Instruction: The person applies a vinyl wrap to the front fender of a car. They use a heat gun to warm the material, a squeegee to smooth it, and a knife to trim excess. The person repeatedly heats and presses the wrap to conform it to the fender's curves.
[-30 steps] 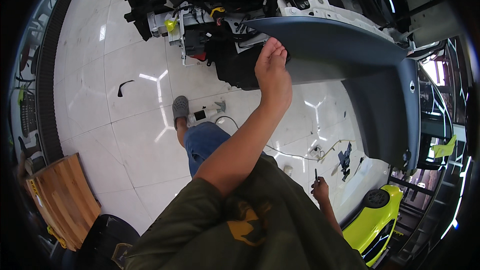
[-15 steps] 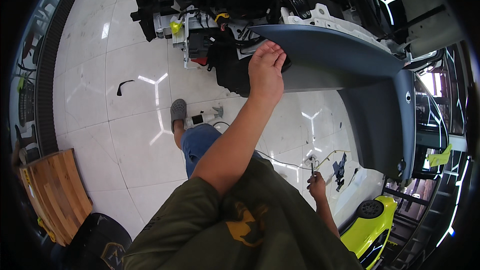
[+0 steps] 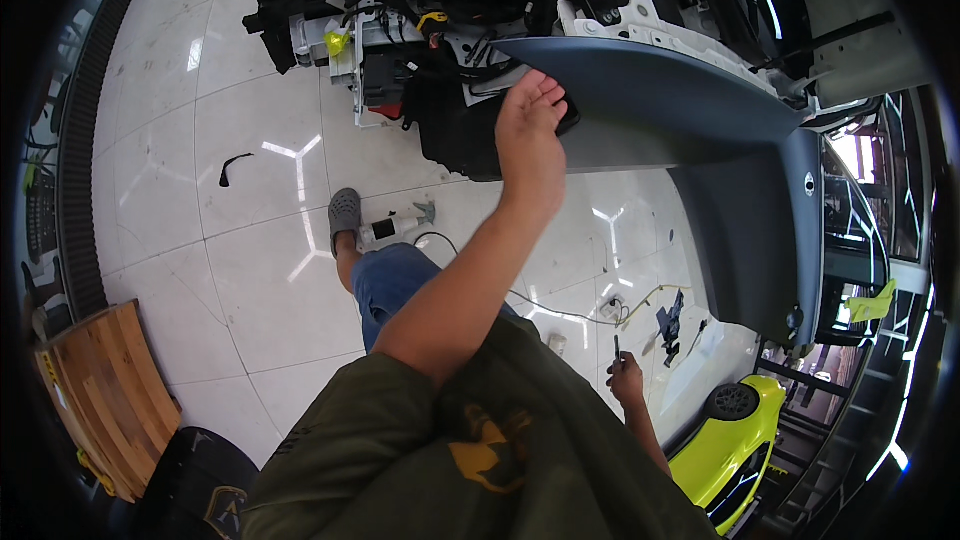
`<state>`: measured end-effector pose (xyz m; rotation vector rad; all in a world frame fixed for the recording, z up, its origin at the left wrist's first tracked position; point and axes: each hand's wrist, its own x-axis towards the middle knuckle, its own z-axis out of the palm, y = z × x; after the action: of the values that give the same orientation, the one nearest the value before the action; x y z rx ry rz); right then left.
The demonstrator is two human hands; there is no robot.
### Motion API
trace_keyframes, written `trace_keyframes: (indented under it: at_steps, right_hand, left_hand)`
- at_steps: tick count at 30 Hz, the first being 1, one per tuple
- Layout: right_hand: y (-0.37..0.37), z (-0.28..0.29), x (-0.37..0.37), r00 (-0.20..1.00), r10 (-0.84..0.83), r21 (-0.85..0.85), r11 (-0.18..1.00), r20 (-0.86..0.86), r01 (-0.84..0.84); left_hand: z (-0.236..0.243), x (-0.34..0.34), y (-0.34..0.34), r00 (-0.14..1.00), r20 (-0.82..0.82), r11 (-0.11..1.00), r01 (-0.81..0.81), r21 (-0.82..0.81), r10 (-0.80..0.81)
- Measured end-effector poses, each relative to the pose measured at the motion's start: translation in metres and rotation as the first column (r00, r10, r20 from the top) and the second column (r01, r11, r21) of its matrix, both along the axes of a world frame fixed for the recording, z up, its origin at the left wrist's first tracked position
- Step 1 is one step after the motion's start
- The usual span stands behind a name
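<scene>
My left hand (image 3: 532, 135) is raised at the front edge of a matte dark blue car fender (image 3: 630, 90), its fingers curled and pressed together. Whatever lies between those fingers is hidden. Lower right, my right hand (image 3: 625, 378) hangs near my side, closed around a slim dark tool (image 3: 617, 346) that points upward. The tool's exact kind is too small to make out. Left of the fender, the car's front end is stripped, exposing black parts, wiring and a metal beam (image 3: 347, 65) with a yellow-green piece (image 3: 337, 42) on it.
A spray bottle (image 3: 392, 228) lies on the tiled floor (image 3: 270, 290) by my foot. A cable (image 3: 560, 314) runs toward dark parts (image 3: 670, 325) at right. A wooden-topped piece (image 3: 110, 395) stands left. A yellow-green cloth (image 3: 873, 302) hangs right, above a yellow-green car (image 3: 730, 455).
My view has shifted slightly, so the car and floor sit a little higher and farther left. My left hand stays at the fender edge; my right hand still holds the slim tool.
</scene>
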<state>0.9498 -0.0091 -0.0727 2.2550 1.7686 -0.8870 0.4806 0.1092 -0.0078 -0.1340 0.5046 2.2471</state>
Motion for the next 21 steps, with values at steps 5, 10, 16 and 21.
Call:
trace_keyframes:
  at_steps: [5, 10, 16, 21]
  right_hand:
    - [-0.003, -0.005, -0.012, 0.999, 0.042, 0.006, 0.999, -0.029, -0.042]
    - [-0.003, -0.014, -0.004, 0.998, 0.054, -0.011, 0.998, -0.042, -0.055]
    - [-0.003, -0.024, -0.004, 0.996, 0.042, -0.049, 0.998, -0.074, -0.046]
    - [0.004, -0.023, -0.013, 0.994, 0.059, -0.005, 0.998, -0.094, -0.060]
  left_hand:
    - [0.036, -0.002, -0.015, 0.993, 0.111, 0.999, 0.035, 0.013, -0.036]
    - [0.024, -0.015, -0.009, 0.993, 0.098, 0.998, 0.063, 0.001, -0.063]
    - [0.008, -0.020, -0.010, 0.983, 0.158, 0.995, 0.090, 0.054, -0.097]
    - [-0.010, -0.023, 0.005, 0.986, 0.033, 0.984, 0.159, 0.083, -0.162]
